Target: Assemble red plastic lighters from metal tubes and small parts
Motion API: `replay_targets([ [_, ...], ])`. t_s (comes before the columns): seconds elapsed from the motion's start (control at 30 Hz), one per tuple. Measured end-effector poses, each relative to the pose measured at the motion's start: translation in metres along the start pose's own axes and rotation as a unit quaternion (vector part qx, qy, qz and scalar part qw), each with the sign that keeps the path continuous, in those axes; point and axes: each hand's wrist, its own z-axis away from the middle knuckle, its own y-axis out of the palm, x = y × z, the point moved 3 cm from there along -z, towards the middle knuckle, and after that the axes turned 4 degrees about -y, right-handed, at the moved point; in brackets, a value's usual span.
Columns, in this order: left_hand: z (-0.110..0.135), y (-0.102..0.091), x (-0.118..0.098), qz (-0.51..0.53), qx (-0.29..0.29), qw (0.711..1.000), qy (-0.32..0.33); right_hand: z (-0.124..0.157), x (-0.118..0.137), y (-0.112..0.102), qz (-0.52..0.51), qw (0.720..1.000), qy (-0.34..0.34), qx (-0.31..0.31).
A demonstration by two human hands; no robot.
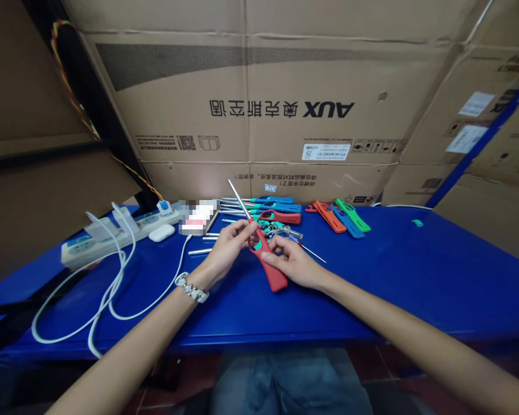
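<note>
Red lighter [270, 262] with metal rod held by both hands: left hand [229, 245] pinching rod end, right hand [294, 265] gripping handle; finished lighters [277, 208] behind it, loose handle shells [341, 216] unassembled.

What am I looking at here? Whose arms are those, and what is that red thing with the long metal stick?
The camera sits on a person's head and looks down, so these are that person's own arms. The left hand and right hand together hold a red long-nosed lighter; its thin metal tube points up and away. On the blue table lie more lighters, loose coloured handles, a white power strip and white cables. Cardboard boxes stand behind.
</note>
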Motion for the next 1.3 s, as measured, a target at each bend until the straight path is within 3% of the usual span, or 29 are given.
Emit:
replay_targets([
  [0.1,0.002,-0.004,-0.005,0.063,0.002,0.997,-0.038,-0.004,-0.005,-0.001,-0.021,0.999,0.038,0.032],
  [0.2,0.003,-0.012,-0.012,0.059,-0.008,0.998,-0.036,-0.011,-0.009,-0.013,0.037,0.999,0.014,-0.013],
  [0.33,0.005,-0.021,-0.02,-0.082,-0.005,0.997,-0.006,-0.015,-0.013,-0.028,0.18,0.982,-0.019,-0.056],
  [0.47,0.006,-0.026,-0.022,-0.225,-0.011,0.974,0.033,-0.012,-0.013,-0.037,0.316,0.945,0.001,-0.081],
  [0.63,0.003,-0.036,-0.015,-0.277,-0.031,0.96,0.016,-0.024,-0.006,-0.045,0.401,0.911,0.043,-0.084],
  [0.77,0.0,-0.045,-0.009,-0.284,-0.064,0.956,-0.03,-0.055,-0.001,-0.036,0.447,0.893,0.016,-0.05],
  [0.9,0.0,-0.048,-0.008,-0.287,-0.065,0.955,-0.032,-0.087,-0.004,-0.015,0.496,0.868,-0.012,0.002],
  [1.07,0.002,-0.045,-0.01,-0.334,-0.037,0.941,0.033,-0.104,-0.012,-0.004,0.501,0.865,-0.008,0.012],
  [1.3,0.005,-0.039,-0.018,-0.452,-0.041,0.881,0.13,-0.101,-0.018,-0.009,0.479,0.878,0.009,-0.012],
])
